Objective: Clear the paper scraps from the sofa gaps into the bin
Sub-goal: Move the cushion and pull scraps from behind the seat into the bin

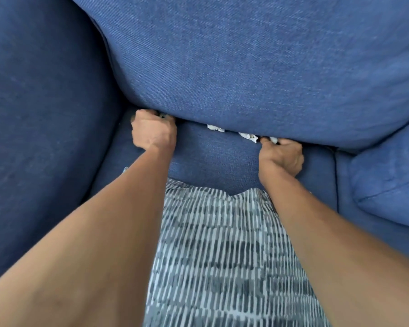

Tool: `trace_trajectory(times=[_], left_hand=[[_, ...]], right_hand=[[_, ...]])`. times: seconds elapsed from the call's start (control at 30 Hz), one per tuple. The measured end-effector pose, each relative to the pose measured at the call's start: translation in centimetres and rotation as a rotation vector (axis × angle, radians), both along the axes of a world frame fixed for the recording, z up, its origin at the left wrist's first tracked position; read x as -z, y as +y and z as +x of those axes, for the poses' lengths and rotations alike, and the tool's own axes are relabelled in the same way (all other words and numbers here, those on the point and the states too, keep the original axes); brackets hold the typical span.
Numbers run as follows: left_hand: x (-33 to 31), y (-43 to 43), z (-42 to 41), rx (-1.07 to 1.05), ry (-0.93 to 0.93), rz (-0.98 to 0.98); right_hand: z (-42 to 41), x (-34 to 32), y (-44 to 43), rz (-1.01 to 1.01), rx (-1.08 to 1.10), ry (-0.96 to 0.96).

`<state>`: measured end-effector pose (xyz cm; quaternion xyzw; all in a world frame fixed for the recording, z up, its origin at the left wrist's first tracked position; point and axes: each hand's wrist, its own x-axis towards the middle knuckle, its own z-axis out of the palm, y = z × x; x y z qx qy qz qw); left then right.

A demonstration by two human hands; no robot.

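Note:
White crumpled paper scraps sit in the gap between the blue back cushion [257, 67] and the seat cushion [213, 156]. One scrap [215, 127] lies near the middle, and another [248, 136] is to its right. My right hand [281, 156] is at the gap's right end, with thumb and fingers pinched on a third small scrap [274, 139]. My left hand [154, 131] is at the gap's left end, curled, its fingertips hidden inside the gap. No bin is in view.
The sofa's blue armrest [45, 114] rises on the left. A second blue cushion [392, 185] lies at the right. My lap in patterned grey-and-white fabric [222, 256] rests against the seat's front.

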<state>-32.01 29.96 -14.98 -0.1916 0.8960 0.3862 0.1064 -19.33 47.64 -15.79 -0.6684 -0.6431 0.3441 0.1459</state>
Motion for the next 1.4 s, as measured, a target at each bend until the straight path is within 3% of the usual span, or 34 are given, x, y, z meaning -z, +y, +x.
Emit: trace_trajectory(times=[0.3,0.6,0.77,1.17,1.4], left_hand=[[-0.7,-1.7,0.8,-0.012,0.065,0.029],[-5.3,-5.4,5.1,0.016,0.119,0.015],[-9.5,-8.8,8.5,0.040,0.180,-0.062],[-16.0,-20.6,25.9,-0.155,0.218,-0.120],[-17.9,-28.8,39.3,-0.461,0.129,-0.148]], right_hand=[[1.2,-1.4,0.4,-0.012,-0.131,0.016],[3.6,-6.3,-3.9,0.172,-0.615,-0.214],[3.7,-9.8,-7.4,0.221,-0.810,-0.195],[9.0,-16.6,-19.8,0.247,-1.217,-0.061],[19.0,-17.1,-29.5,0.299,-1.514,-0.014]])
